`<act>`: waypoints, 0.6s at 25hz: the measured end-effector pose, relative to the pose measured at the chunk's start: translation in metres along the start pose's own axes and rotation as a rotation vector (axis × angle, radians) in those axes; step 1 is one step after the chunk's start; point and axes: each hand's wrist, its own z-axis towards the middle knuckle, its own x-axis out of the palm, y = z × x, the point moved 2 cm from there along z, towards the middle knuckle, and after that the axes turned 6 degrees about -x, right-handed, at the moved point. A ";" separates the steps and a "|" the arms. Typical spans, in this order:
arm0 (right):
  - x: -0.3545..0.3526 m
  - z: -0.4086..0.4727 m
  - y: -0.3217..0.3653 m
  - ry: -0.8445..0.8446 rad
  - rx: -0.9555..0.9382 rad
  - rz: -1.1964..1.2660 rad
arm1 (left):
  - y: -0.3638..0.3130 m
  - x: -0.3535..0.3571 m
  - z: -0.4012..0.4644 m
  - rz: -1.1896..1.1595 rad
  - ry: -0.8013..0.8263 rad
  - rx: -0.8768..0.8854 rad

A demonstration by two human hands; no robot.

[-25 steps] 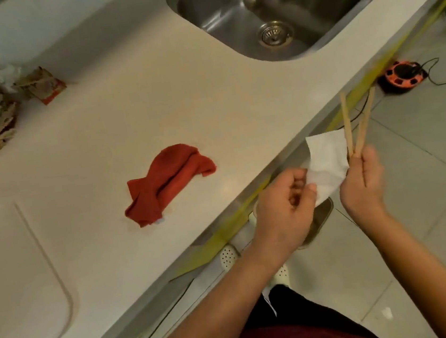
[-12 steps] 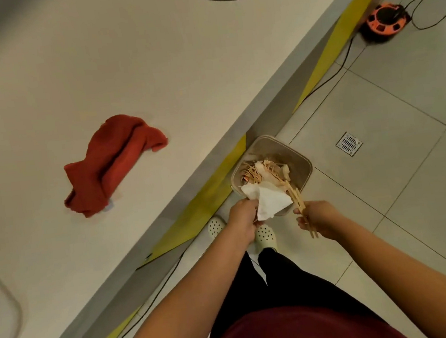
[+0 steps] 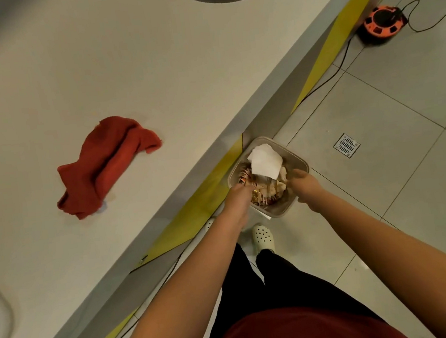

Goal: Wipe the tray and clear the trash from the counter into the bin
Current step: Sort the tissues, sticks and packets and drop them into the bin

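Two hands — left hand (image 3: 236, 195), right hand (image 3: 304, 184) — hover over the bin (image 3: 297, 164); white napkin (image 3: 265, 162) inside, their grip unclear.

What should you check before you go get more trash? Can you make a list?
1. White napkin in the bin: ok, it lies on top of the trash there.
2. Left hand free: cannot tell, its fingers are hidden down at the bin's rim.
3. Right hand free: ok, nothing shows in it, though its fingers are blurred.
4. Bin has room: not ok, sticks and paper are piled near the rim.
5. Red cloth ready for wiping: ok, it lies crumpled on the counter.
6. Floor safe to step on: not ok, a black cable runs along the counter's base.
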 end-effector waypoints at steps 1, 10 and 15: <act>-0.001 0.001 -0.003 -0.011 -0.023 0.033 | 0.002 -0.002 0.002 0.021 -0.003 0.013; -0.011 -0.016 0.010 -0.129 -0.225 0.237 | -0.013 0.002 -0.042 -0.085 0.083 0.158; -0.017 -0.069 0.075 -0.166 -0.666 0.268 | -0.049 -0.004 -0.102 -0.174 0.170 0.383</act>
